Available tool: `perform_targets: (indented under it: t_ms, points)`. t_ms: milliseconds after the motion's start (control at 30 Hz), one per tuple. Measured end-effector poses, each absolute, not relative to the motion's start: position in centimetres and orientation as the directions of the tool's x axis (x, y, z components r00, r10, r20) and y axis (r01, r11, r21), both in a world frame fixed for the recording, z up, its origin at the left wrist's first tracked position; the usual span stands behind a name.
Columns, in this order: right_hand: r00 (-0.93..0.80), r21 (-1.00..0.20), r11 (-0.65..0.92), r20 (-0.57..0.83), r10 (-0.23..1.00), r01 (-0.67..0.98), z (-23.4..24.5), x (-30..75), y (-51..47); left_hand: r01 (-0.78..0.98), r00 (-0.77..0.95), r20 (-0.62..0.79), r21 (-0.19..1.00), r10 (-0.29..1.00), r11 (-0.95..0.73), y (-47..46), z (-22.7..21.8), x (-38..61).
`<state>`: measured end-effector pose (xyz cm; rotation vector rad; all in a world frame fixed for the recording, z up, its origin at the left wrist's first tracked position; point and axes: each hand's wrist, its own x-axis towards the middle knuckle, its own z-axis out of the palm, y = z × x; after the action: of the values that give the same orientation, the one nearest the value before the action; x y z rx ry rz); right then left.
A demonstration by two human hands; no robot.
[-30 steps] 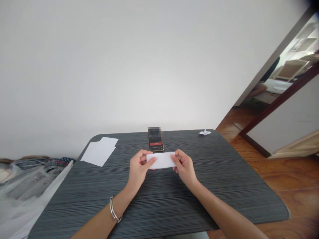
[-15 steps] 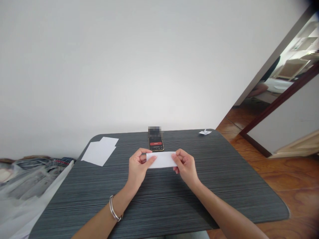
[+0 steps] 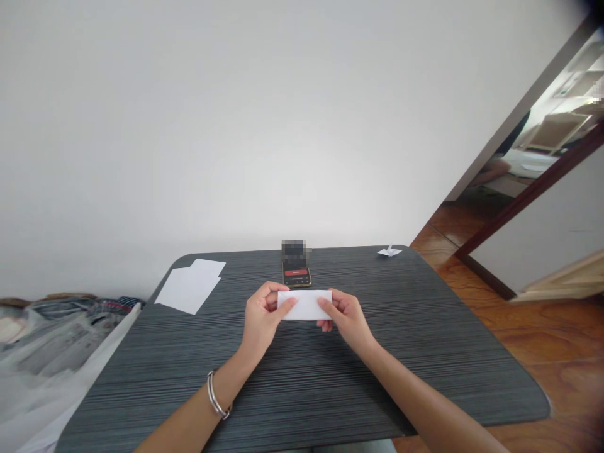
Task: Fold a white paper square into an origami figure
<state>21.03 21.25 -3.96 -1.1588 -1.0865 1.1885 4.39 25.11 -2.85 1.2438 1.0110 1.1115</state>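
White paper strip (image 3: pixel 309 306) over the middle of the worktop (image 3: pixel 434 352): my left grip (image 3: pixel 261 313) and right grip (image 3: pixel 348 316) each pinch one end tightly. Far right, a folded piece (image 3: pixel 389 251) looks finished; far left, flat sheets (image 3: pixel 189 288) lie unfolded. The plain strip seems only partly shaped.

Paper strip (image 3: pixel 307 307): plain white, no print. Loose sheets (image 3: pixel 186 288) and origami crane (image 3: pixel 390 251): same white. Tabletop (image 3: pixel 425 333): dark slate grey, fine near-black streaks like wood grain. Smartphone (image 3: pixel 296 274): black screen, red bar, gold-ish edge; upper part pixelated. Bangle (image 3: pixel 214 396): silver. Wall (image 3: pixel 302 151): pale grey-white. Floor (image 3: pixel 561 352): glossy orange-brown, swirling darker grain. Sill strip (image 3: pixel 533 189): dark red-brown.
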Motion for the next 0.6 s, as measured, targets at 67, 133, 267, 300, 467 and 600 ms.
perform_targets:
  t_ms: [67, 133, 267, 300, 467, 600]
  points:
    - [0.079, -0.994, 0.021, 0.013, 0.997, -0.105, -3.92, 21.02, 21.18, -0.089, 0.197, 0.013, 0.996, 0.980, 0.005, 25.12, -2.74, 4.41]
    - [0.082, -0.994, 0.026, 0.017, 0.996, -0.104, -3.99, 21.05, 21.16, -0.103, 0.207, 0.007, 0.995, 0.978, 0.014, 25.10, -2.62, 4.44]
    - [0.080, -0.994, 0.041, 0.033, 0.996, -0.102, -4.32, 21.13, 21.23, -0.112, 0.208, 0.004, 0.994, 0.978, 0.020, 25.04, -2.45, 4.42]
    - [0.079, -0.994, 0.044, 0.036, 0.996, -0.102, -4.38, 21.15, 21.25, -0.110, 0.205, 0.013, 0.994, 0.979, 0.010, 25.04, -2.43, 4.39]
    - [0.076, -0.993, 0.049, 0.041, 0.996, -0.110, -4.45, 21.23, 21.29, -0.085, 0.202, 0.055, 0.996, 0.978, -0.038, 25.17, -2.51, 4.19]
    - [0.086, -0.991, 0.067, 0.057, 0.995, -0.119, -4.43, 21.37, 21.35, -0.068, 0.189, 0.053, 0.997, 0.981, -0.041, 25.29, -2.65, 4.10]
